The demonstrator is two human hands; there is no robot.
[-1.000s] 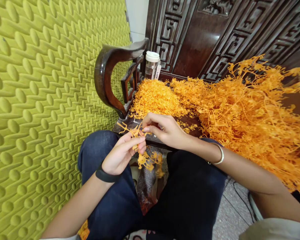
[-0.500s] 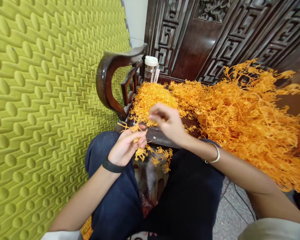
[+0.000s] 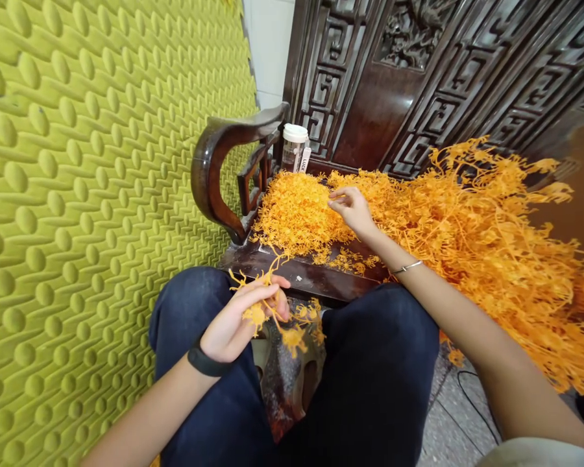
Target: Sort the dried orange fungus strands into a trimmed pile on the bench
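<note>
My left hand (image 3: 248,310) is closed around an orange branched plastic strand (image 3: 292,337), whose small spidery tufts hang below the fingers and poke out above them. Over the heap of loose orange plastic pieces (image 3: 296,214), my right hand (image 3: 353,209) holds its thumb and fingertips together. Anything between those fingertips is too small to make out. To the right of that hand spreads a big tangled mass of orange branched strands (image 3: 486,259).
Both heaps rest on a dark wooden bench seat (image 3: 272,264) with a curved armrest (image 3: 207,162) and carved backrest (image 3: 370,117). A white-lidded clear jar (image 3: 294,146) stands behind the smaller heap. Yellow-green padded wall covering (image 3: 102,194) rises at the left.
My right hand has moved from near the left hand to farther back and right, over the heap. My left hand has dropped slightly, still gripping the strand. The view has shifted a little.
</note>
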